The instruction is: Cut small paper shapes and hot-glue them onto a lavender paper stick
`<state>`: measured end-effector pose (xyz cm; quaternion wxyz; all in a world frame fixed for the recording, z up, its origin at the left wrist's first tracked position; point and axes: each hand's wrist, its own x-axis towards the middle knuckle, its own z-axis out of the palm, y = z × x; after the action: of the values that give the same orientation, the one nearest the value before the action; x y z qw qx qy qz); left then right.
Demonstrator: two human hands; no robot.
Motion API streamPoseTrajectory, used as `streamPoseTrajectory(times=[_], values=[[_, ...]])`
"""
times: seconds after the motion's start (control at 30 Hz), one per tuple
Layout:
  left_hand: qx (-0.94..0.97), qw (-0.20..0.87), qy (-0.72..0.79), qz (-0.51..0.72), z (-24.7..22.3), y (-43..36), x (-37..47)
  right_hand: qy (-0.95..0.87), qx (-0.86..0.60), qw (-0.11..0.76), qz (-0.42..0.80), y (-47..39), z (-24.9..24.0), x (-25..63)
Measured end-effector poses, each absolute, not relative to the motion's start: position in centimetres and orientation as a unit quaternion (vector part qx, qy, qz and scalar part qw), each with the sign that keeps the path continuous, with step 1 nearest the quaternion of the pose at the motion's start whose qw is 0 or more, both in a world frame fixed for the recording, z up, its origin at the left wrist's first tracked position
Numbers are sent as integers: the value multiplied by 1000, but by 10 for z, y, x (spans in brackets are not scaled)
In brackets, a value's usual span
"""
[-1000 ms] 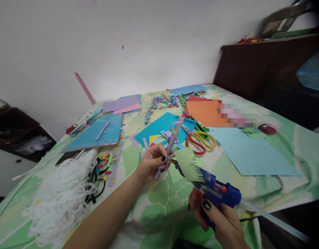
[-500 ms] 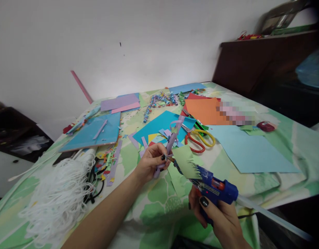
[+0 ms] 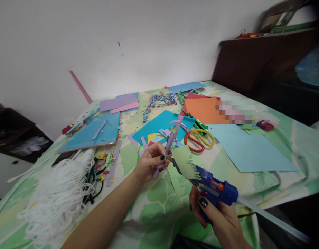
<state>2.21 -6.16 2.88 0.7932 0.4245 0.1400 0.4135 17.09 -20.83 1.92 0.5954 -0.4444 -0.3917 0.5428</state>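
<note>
Between the fingers of my left hand [image 3: 152, 162] is a rolled strip of purple paper [image 3: 172, 136], with a loose curl near its top. My right hand [image 3: 216, 216] is wrapped around the handle of a blue glue gun [image 3: 213, 186], from whose back a long glue stick [image 3: 270, 218] sticks out. The gun's nozzle [image 3: 170, 158] meets the purple roll at my left fingertips; whether glue is coming out is too small to tell. A fringed piece of light green paper [image 3: 184, 160] covers part of the barrel.
Scissors [image 3: 197, 140] with red and yellow handles lie behind the gun. Blue sheets [image 3: 159, 124], an orange sheet [image 3: 200, 110] and a pale blue sheet [image 3: 252, 148] spread across the patterned tablecloth [image 3: 159, 204]. A heap of white cord [image 3: 58, 197] sits at left, near a blue pad [image 3: 94, 131].
Hardly anything differs. Both hands keep their places at the purple roll, and the view has shifted very slightly.
</note>
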Motion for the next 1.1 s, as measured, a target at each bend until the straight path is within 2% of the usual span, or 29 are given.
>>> streamPoseTrajectory(times=[1.1], values=[[435, 783, 154, 417, 30, -62, 22, -390, -423, 612, 542, -210, 14, 172]])
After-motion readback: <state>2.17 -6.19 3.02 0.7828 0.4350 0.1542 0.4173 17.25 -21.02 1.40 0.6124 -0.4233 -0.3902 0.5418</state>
